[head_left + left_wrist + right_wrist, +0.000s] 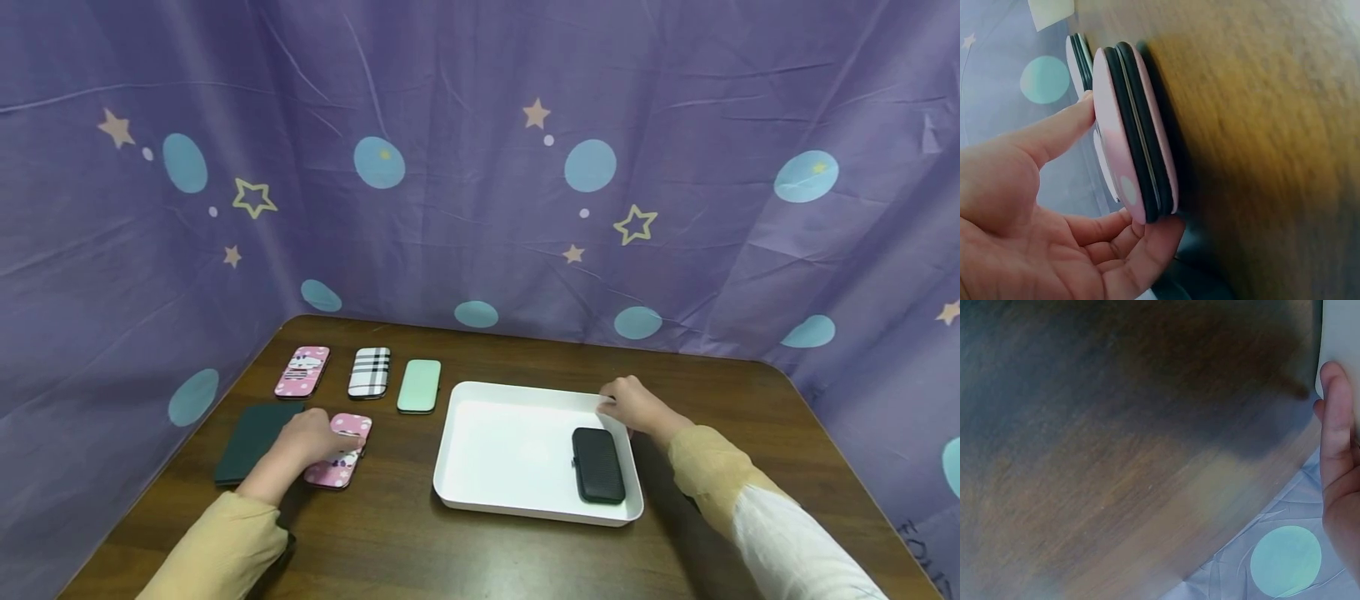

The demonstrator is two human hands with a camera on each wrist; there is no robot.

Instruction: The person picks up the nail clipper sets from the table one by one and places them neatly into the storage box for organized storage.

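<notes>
In the head view my left hand grips a pink hard case with a cartoon print, at the left of the table. The left wrist view shows my thumb on one edge of the pink case and my fingers at the opposite edge; its dark-rimmed side faces the camera. My right hand holds the far right corner of a white tray, fingers over the rim. Inside the tray, at its right side, lies a black case with a small clasp.
Behind the left hand lie another pink case, a plaid case and a mint green case. A dark green flat item sits left of that hand, partly covered by it. A purple curtain hangs behind the wooden table.
</notes>
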